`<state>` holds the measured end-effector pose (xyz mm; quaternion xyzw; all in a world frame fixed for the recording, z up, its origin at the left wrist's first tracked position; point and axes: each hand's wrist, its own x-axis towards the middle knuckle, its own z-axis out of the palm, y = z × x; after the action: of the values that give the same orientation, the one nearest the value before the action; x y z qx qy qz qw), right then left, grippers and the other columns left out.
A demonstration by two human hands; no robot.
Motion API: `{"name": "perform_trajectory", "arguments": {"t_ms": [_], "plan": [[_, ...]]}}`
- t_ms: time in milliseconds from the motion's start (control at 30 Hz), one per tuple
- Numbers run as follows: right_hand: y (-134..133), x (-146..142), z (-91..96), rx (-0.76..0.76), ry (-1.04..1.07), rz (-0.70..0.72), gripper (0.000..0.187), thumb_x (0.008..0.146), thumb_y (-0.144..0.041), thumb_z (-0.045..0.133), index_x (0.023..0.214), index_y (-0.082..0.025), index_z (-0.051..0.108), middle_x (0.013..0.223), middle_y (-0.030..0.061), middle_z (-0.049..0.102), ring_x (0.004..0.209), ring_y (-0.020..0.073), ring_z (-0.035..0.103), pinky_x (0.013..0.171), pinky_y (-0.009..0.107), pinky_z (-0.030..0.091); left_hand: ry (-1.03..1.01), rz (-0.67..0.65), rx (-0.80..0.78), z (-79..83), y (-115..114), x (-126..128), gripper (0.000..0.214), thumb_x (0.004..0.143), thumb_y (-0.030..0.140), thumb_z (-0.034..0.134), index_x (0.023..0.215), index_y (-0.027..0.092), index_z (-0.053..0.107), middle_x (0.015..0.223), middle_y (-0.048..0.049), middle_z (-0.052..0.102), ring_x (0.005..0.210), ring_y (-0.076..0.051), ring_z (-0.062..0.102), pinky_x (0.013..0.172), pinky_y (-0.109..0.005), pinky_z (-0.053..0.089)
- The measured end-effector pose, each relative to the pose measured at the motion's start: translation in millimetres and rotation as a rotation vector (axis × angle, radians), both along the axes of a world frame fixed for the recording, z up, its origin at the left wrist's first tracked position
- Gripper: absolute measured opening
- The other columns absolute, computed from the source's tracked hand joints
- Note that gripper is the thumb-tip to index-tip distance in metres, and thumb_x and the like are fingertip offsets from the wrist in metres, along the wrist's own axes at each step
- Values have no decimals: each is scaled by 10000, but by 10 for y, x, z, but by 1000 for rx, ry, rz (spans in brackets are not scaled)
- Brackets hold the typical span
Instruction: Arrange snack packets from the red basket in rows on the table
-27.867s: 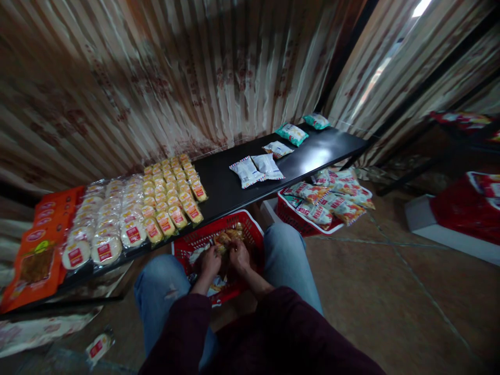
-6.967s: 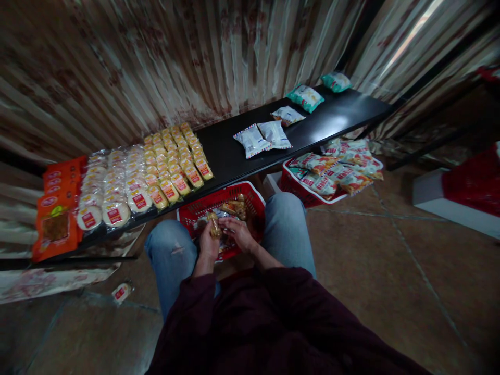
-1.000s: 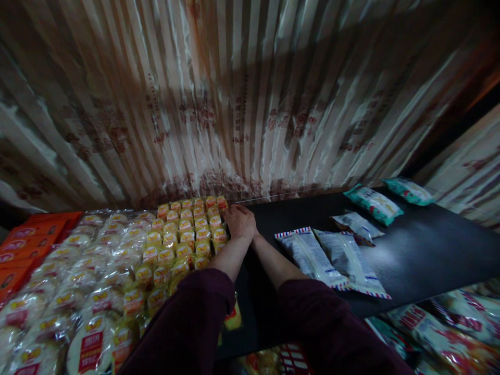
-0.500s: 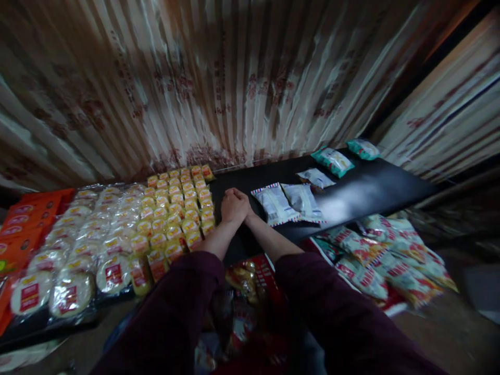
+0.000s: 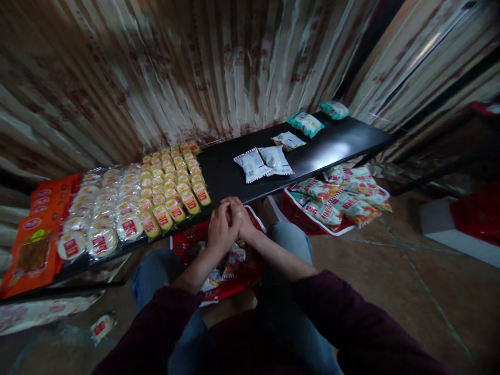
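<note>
My left hand (image 5: 222, 227) and my right hand (image 5: 242, 223) are clasped together, fingers folded into one another, and no object shows between them. They hover over a red basket (image 5: 250, 278) of wrapped snacks, just in front of the black table (image 5: 222, 177). To their left on the table stand rows of small yellow wrapped cakes (image 5: 167, 182). Beyond these lie round white wrapped cakes (image 5: 103, 237) and orange packets (image 5: 35, 234). Two silvery snack bags (image 5: 253, 165) lie to the right behind my hands.
Further right on the table are another silvery bag (image 5: 288, 139) and two green bags (image 5: 307, 124). A second red basket (image 5: 307, 221) heaped with snack bags (image 5: 351, 203) sits on the floor. One wrapped cake (image 5: 102, 327) lies on the floor at left. A pleated curtain (image 5: 219, 62) hangs behind.
My view has tilted down and drawn back, so the baskets, floor and my knees show. My clasped hands have moved from above the table to above the near basket.
</note>
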<state>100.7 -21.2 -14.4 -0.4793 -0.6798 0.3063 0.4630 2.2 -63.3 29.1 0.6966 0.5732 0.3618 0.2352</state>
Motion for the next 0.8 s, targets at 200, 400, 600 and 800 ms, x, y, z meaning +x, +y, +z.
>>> {"name": "perform_trajectory", "arguments": {"t_ms": [200,400,600,800], "plan": [[-680,-43,-475,-203,-241,-67,322,785,-118,496,1073,-207,610,1104,92,588,1069,211,531,937,355,437,-160,-97,-246,-691,-559,-172,421,812,341,559,1203,187,537,1276,-153,581,1200,-274,523,1043,-416,376],[-482,18,-856,-613,-476,-260,430,790,-174,534,1219,-153,558,1220,147,593,1149,254,545,983,354,408,-706,140,-748,-1145,-444,-263,279,782,350,645,1022,211,628,1241,-116,601,1175,-272,542,992,-406,433],[-425,7,-1048,-799,-501,-320,508,770,-149,543,1277,-118,510,1230,167,607,1152,267,572,960,330,423,-1084,358,-993,-1297,-367,-304,218,833,273,589,1032,183,593,1315,-130,540,1216,-243,524,937,-317,474],[-503,-98,-1115,-719,-543,-131,419,810,-215,515,1222,-207,591,1177,84,657,1095,220,600,923,311,442,-1108,453,-1084,-1344,-358,-324,224,862,283,531,1054,195,605,1325,-102,547,1257,-224,486,949,-313,458]]}}
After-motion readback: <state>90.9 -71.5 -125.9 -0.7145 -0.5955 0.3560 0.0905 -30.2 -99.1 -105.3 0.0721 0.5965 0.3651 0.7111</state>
